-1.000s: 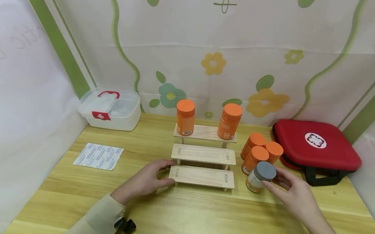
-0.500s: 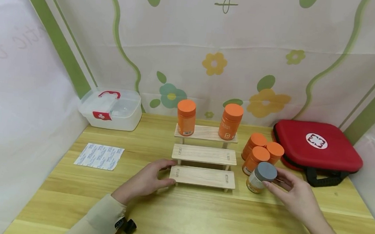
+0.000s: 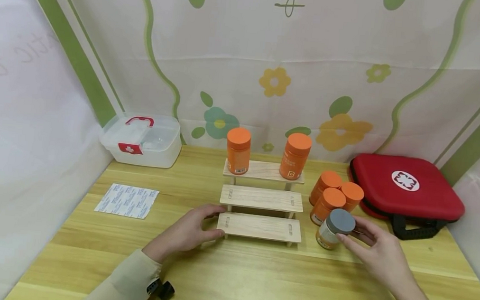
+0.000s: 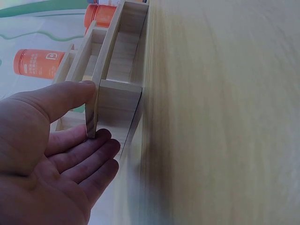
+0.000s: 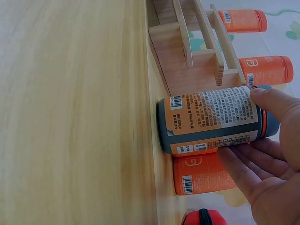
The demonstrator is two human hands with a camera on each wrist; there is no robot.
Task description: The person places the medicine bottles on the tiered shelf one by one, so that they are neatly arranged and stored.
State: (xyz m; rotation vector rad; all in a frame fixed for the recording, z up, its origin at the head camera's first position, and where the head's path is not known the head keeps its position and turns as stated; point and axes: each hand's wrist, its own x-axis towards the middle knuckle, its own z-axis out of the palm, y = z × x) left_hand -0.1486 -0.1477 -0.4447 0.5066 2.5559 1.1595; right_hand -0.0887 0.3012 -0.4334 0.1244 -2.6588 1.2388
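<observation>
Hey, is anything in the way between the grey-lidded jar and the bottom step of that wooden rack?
Nothing visible is: in the head view, only bare table shows between the jar and the bottom step. The three orange jars nearby stand behind it, off that line.
</observation>
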